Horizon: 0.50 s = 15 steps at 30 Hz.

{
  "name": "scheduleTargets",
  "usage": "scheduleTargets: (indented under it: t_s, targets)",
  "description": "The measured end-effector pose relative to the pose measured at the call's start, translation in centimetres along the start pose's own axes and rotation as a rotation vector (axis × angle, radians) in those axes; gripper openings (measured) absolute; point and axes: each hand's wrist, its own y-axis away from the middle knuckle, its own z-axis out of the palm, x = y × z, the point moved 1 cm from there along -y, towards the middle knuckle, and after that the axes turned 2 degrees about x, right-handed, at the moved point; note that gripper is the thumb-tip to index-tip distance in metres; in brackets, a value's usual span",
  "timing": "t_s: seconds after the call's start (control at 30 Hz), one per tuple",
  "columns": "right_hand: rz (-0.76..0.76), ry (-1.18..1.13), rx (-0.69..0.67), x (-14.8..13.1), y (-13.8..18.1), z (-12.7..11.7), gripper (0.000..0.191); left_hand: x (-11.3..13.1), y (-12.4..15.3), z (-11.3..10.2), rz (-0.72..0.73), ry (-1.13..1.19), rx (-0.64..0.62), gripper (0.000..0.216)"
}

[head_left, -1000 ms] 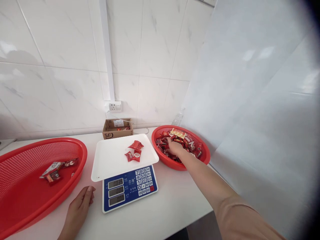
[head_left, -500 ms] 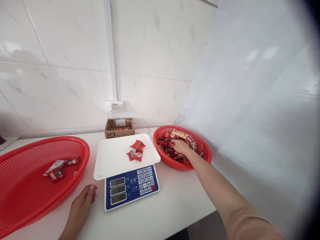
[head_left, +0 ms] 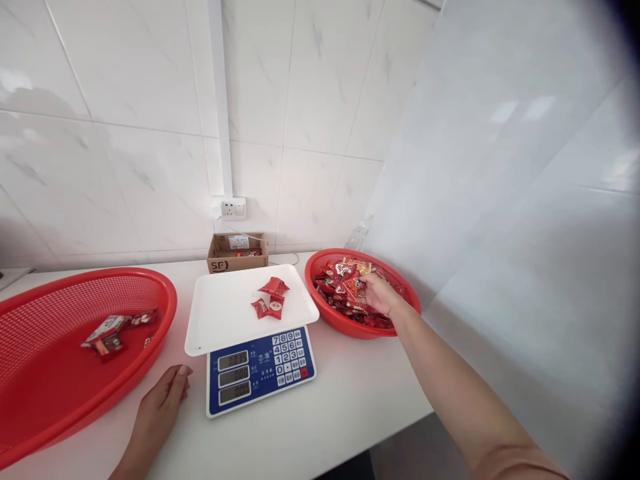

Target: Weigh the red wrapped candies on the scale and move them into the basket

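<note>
My right hand (head_left: 379, 293) is over the right red basket (head_left: 327, 317), its fingers closed on a red snack packet (head_left: 353, 287). More red packets lie beneath it, and I cannot tell whether it grips more than one. My left hand (head_left: 163, 403) rests on the table with curled fingers, between the left basket and the digital scale (head_left: 260, 393). Nothing shows in it. Several small red snack packets (head_left: 275, 287) lie on the scale's white tray (head_left: 220, 310). The display appears to read 0.035.
The left red basket (head_left: 45, 393) holds a few brown and white packets (head_left: 106, 337). An open cardboard box (head_left: 235, 263) stands behind the scale, under a wall socket (head_left: 233, 209). A clear plastic item (head_left: 357, 235) leans behind the right basket. The table's front edge is at lower right.
My right hand has risen slightly and moved right, bringing a red packet up from the pile. My left hand stays beside the scale. The view has shifted slightly.
</note>
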Motion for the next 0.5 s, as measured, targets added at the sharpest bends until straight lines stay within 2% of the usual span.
scheduleTargets:
  t_s: [0.23, 0.4, 0.5]
  targets:
    - [0.041, -0.21, 0.019, 0.6, -0.1, 0.7, 0.026, -0.1, 0.0, 0.0, 0.005, 0.016, 0.003, 0.055]
    - [-0.05, -0.044, 0.176, 1.3, -0.7, 0.9, 0.031, -0.6, -0.2, 0.0, 0.03, -0.01, -0.008, 0.053]
    - [-0.126, 0.006, 0.245, 1.0, -0.6, 0.8, 0.029, -0.7, -0.2, 0.1, 0.038, -0.02, -0.008, 0.051]
